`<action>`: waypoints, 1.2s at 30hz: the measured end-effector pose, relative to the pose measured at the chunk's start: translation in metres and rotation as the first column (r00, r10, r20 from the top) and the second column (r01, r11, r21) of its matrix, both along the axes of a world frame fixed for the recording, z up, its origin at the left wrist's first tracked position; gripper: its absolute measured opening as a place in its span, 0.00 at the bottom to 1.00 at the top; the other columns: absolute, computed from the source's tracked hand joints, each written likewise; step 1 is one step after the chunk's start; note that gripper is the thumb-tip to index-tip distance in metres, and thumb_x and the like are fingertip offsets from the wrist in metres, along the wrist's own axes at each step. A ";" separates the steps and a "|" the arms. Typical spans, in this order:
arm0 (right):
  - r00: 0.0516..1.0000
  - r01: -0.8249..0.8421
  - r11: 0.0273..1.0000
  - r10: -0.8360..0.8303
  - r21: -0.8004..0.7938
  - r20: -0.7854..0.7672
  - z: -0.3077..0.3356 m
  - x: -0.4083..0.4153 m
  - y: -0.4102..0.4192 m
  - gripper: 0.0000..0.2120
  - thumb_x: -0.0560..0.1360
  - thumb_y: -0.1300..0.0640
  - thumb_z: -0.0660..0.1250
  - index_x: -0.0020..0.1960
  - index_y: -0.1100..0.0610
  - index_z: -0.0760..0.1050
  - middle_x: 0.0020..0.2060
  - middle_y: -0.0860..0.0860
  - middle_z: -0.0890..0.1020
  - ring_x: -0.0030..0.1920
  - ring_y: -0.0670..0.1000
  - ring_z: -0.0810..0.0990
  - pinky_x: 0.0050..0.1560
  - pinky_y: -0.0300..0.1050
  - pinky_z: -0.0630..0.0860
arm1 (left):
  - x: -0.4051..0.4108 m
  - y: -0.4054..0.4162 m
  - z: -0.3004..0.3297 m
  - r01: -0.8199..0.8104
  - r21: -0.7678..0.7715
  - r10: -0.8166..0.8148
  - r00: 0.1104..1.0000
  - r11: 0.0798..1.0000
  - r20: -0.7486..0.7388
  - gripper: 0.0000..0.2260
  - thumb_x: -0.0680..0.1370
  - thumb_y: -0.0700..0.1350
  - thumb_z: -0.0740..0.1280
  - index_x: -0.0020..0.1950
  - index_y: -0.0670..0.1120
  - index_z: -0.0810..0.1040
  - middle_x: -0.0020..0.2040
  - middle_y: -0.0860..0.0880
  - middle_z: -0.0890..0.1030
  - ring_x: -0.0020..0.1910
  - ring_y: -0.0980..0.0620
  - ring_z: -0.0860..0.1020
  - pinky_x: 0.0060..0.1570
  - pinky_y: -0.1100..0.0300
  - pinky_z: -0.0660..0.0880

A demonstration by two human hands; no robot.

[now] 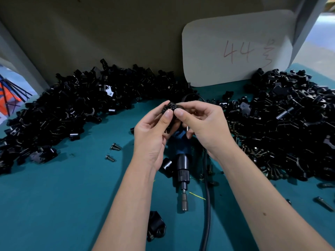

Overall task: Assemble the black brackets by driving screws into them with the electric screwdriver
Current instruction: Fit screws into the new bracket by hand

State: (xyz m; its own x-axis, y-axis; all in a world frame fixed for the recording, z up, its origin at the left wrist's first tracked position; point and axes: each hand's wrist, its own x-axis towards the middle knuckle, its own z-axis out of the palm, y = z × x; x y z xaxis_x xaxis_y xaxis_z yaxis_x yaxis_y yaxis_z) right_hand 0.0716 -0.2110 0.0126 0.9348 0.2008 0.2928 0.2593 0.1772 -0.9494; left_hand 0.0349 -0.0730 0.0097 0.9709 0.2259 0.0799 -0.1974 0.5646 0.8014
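Now | left hand (152,134) and right hand (203,122) both pinch black bracket (171,107) | electric screwdriver (182,167) lies below

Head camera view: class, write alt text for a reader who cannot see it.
Two hands, left hand and right hand, pinch a small black bracket above a teal table. An electric screwdriver lies below them, with piles of black brackets on both sides and two loose screws.

both hands (154,131) (204,124) raised, fingertips pinched together
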 end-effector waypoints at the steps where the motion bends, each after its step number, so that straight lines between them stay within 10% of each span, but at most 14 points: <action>1: 1.000 0.000 1.000 0.000 0.017 -0.001 -0.001 0.000 0.001 0.05 0.75 0.54 0.78 0.51 0.50 0.88 0.40 0.50 0.87 0.37 0.48 0.81 0.29 0.43 0.76 | 0.000 -0.001 0.000 -0.007 -0.014 0.007 1.000 1.000 -0.009 0.14 0.71 0.41 0.74 0.56 0.44 0.85 0.50 0.45 0.88 0.50 0.51 0.86 0.48 0.62 0.81; 13: 0.998 -0.063 0.997 0.065 0.051 -0.025 -0.002 0.004 -0.001 0.09 0.78 0.59 0.74 0.57 0.54 0.86 0.45 0.53 0.87 0.41 0.49 0.82 0.36 0.42 0.78 | 0.001 0.005 -0.002 0.005 0.012 -0.005 0.999 1.000 -0.048 0.13 0.72 0.42 0.74 0.55 0.42 0.85 0.50 0.45 0.88 0.48 0.51 0.86 0.48 0.62 0.81; 28: 0.990 -0.116 0.957 0.131 -0.265 0.041 0.013 0.009 -0.030 0.10 0.76 0.57 0.77 0.56 0.48 0.87 0.45 0.52 0.87 0.40 0.50 0.82 0.36 0.44 0.81 | -0.005 0.005 0.003 0.085 0.124 -0.073 0.993 0.989 -0.095 0.09 0.70 0.43 0.76 0.49 0.46 0.88 0.49 0.45 0.87 0.46 0.52 0.85 0.43 0.62 0.81; 32: 0.997 0.045 0.705 0.018 -0.707 0.081 0.029 0.015 -0.066 0.05 0.76 0.45 0.74 0.43 0.45 0.85 0.36 0.43 0.85 0.33 0.39 0.81 0.32 0.31 0.76 | -0.006 0.003 0.004 0.098 0.078 -0.092 0.993 0.992 -0.078 0.05 0.69 0.40 0.75 0.43 0.48 0.88 0.48 0.45 0.87 0.43 0.51 0.85 0.43 0.62 0.82; 36: 0.998 0.036 0.321 -0.054 -0.947 0.020 0.034 0.020 -0.093 0.13 0.77 0.64 0.74 0.47 0.44 0.84 0.39 0.40 0.84 0.39 0.37 0.81 0.32 0.25 0.73 | -0.006 0.004 0.002 0.111 0.096 -0.103 0.992 0.989 -0.078 0.05 0.70 0.39 0.75 0.41 0.49 0.86 0.47 0.46 0.86 0.42 0.48 0.84 0.44 0.61 0.82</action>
State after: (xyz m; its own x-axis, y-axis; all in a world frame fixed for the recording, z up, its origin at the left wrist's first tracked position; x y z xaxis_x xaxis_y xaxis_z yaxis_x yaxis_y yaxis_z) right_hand 0.0914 -0.3040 0.0463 0.9538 0.2904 -0.0774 0.2223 -0.8551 -0.4683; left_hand 0.0288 -0.0691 0.0122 0.9931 0.1148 0.0250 -0.0791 0.4957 0.8649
